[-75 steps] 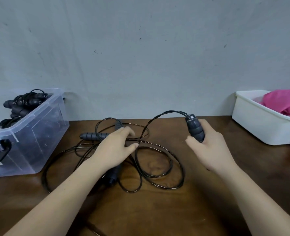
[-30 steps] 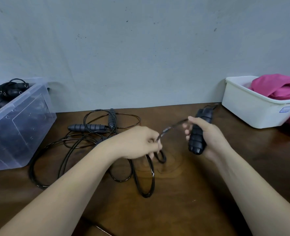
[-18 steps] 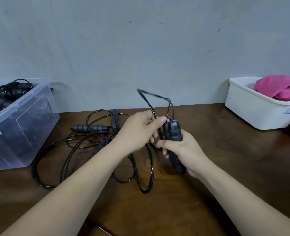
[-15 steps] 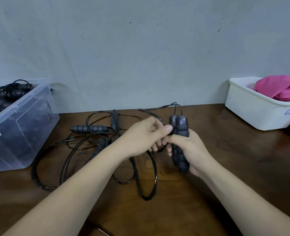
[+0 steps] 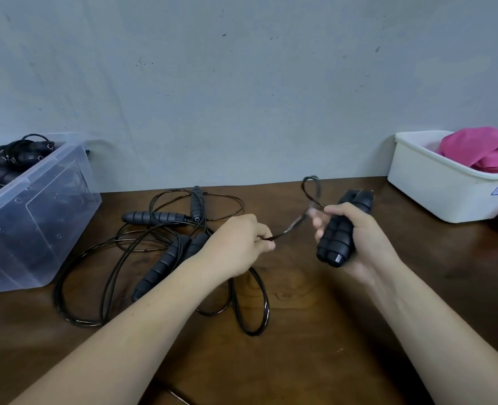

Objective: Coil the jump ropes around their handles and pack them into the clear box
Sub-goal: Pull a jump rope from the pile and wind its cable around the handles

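Right hand [image 5: 356, 238] grips paired handles [image 5: 341, 232] — long axis tilted, near-upright; left hand [image 5: 239, 247] pinches the rope [image 5: 293, 226], stretched leftward — next wrap likely crosses that axis.

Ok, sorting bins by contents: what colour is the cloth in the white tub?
The cloth is bright pink, clearest in the head view, far right.

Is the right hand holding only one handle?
No, the right hand grips two black handles held side by side.
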Available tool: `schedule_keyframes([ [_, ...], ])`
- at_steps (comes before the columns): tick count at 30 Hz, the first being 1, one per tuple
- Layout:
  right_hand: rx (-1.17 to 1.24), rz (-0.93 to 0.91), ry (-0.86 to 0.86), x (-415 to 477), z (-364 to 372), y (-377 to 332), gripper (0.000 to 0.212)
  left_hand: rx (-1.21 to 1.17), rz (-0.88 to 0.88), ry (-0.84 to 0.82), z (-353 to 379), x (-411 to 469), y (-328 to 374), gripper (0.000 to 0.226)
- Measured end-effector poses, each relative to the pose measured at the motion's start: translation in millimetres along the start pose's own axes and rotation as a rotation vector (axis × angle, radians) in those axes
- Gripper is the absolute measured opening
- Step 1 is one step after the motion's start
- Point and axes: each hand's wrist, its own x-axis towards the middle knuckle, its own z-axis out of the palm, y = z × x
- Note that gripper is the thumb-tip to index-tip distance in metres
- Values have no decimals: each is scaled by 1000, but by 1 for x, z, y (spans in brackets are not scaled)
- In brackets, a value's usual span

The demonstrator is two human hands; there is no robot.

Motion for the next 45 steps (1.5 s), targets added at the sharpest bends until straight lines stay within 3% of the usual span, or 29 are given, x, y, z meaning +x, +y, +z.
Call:
schedule_keyframes([
  [4,-249,57,-43,-3,6,19,27,-50,14,130,-2,1,0,18],
  [9,-342,-51,-56,-10,18,46,38,31,97,-26,1,-1,3,20],
  [13,-382,-86,21,-10,19,52,21,41,112,-81,4,-5,8,16],
  [18,-188,-81,6,-8,16,35,12,154,17,-91,-2,-3,-1,13],
  [23,48,-42,35,2,1,4,11,188,-109,-53,-17,3,-26,27],
  [28,124,-37,86,6,-4,1,9,162,-135,7,-23,7,-28,34],
  [31,-11,7,24,3,2,11,26,110,-111,88,-26,7,-26,34],
  [34,-232,12,-96,-5,15,29,49,203,-60,90,-28,1,-8,34],
  [38,-337,-91,-15,-11,27,53,39,295,67,121,-18,-10,17,38],
  [41,-273,-71,-8,-11,24,55,30,314,81,36,-8,-11,21,42],
  [45,-326,-78,20,-11,24,52,31,326,131,-17,0,-13,20,30],
])
